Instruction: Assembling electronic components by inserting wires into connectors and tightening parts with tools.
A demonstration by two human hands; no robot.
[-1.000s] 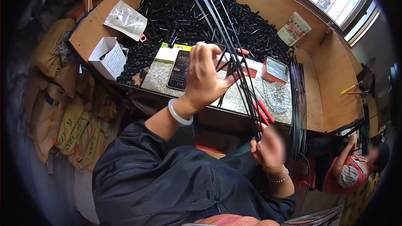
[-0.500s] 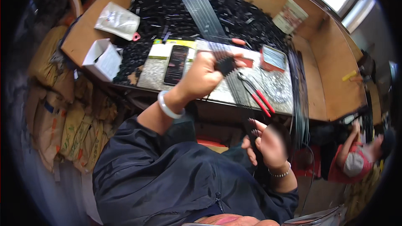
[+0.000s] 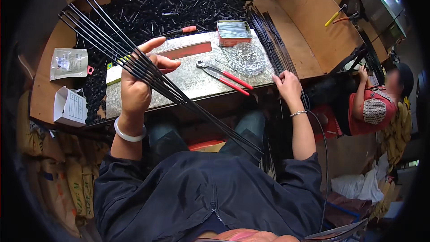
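My left hand [image 3: 136,83] is raised at the front left of the bench, closed on a fanned bundle of long thin black rods [image 3: 188,104]. Its index finger and thumb point right, apart from the rods. The bundle slants from the upper left down to my lap. At the bench's right side, my right hand [image 3: 290,87] has its fingers curled together beside a second bundle of long dark rods [image 3: 271,33]; what lies between its fingertips is hidden. Between the hands, red-handled pincers [image 3: 224,78] rest on a speckled stone slab [image 3: 179,87].
Behind the slab is a heap of small black parts [image 3: 148,11]. A red tin of thin pins [image 3: 234,33], a coil of clear material [image 3: 246,58] and a red-handled tool [image 3: 188,29] lie nearby. White box [image 3: 70,106] stands left. A co-worker [image 3: 374,107] sits at right.
My left hand has moved left with the rods, which now fan out across it. My right hand has left the rods' lower end and reached up to the bundle at right. The phone is no longer visible.
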